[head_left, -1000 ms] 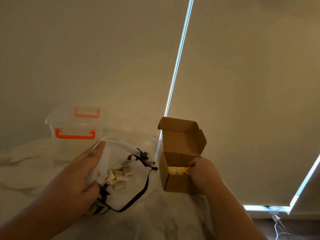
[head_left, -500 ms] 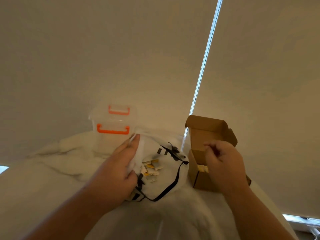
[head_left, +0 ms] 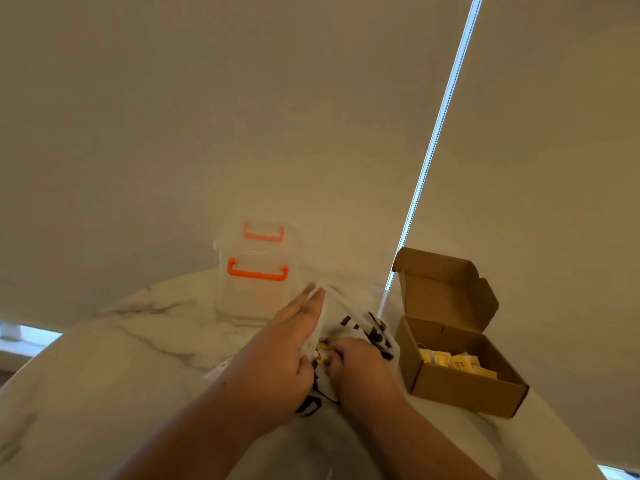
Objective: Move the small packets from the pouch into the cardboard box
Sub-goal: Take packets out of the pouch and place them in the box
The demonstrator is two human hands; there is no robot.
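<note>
A white drawstring pouch with black print lies on the marble table. My left hand grips its edge and holds the mouth open. My right hand reaches into the mouth, fingers curled over small yellow and white packets; whether it holds one is hidden. To the right stands the open cardboard box, lid flap raised, with several yellow packets inside.
A clear plastic container with orange handles stands behind the pouch. The round marble table curves away at left and right. Beige blinds hang close behind, with a bright gap between them.
My right hand has left the cardboard box and moved left into the pouch's mouth. The left hand keeps its hold on the pouch. The view has swung to the left.
</note>
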